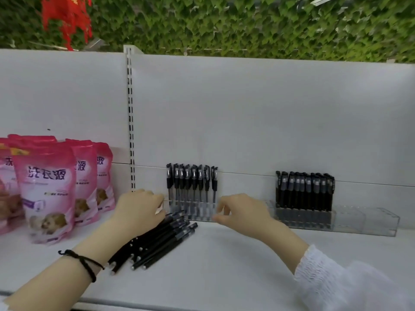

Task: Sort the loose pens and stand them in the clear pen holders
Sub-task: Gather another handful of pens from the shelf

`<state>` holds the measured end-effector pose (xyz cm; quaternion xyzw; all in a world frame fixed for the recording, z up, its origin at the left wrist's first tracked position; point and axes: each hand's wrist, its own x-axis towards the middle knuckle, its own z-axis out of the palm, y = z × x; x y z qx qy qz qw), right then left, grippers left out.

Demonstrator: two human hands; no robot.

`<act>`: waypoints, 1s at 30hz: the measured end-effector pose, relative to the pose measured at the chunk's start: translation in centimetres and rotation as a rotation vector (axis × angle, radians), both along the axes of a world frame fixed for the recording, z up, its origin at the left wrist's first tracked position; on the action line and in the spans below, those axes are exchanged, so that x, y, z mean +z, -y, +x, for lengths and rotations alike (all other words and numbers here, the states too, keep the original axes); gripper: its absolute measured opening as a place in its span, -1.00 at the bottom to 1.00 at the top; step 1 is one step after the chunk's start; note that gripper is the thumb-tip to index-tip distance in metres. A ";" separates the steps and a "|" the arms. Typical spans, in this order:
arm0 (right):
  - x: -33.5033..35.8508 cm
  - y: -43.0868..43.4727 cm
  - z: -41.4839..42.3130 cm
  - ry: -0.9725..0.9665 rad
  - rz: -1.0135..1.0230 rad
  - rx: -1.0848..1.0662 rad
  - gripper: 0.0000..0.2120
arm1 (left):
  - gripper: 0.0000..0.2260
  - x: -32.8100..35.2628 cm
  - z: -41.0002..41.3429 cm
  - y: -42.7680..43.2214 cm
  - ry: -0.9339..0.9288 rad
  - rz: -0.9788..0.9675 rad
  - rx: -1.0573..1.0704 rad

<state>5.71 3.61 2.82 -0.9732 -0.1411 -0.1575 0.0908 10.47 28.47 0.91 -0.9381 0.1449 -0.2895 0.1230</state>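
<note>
A clear pen holder (198, 213) stands against the shelf's back panel with a row of several black pens (190, 180) upright in it. My left hand (139, 212) curls round its left end and my right hand (243, 212) pinches its right end between thumb and fingers. Several loose black pens (157, 243) lie in a slanted pile on the white shelf just in front of it, partly under my left wrist. Further right, a longer clear holder (361, 221) has several black pens (305, 190) packed into its left half, while its right compartments hold nothing.
Pink stand-up pouches (47, 189) crowd the shelf's left side. A slotted white upright (130, 108) divides the back panel. Green foliage fills the wall above. The shelf's front edge (202, 307) runs just below my forearms.
</note>
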 end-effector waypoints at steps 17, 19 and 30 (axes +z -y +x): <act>-2.6 -5.2 3.7 -0.259 0.209 0.253 -0.89 | -0.89 -1.8 2.2 0.0 -0.459 -0.749 -0.383; -2.4 -4.9 3.7 -0.284 0.207 0.264 -0.93 | -0.84 -1.7 2.0 -0.1 -0.516 -0.763 -0.416; -1.8 -5.6 4.6 -0.251 0.698 0.200 -0.90 | -0.76 -1.5 1.5 -0.5 -0.643 -1.016 -0.479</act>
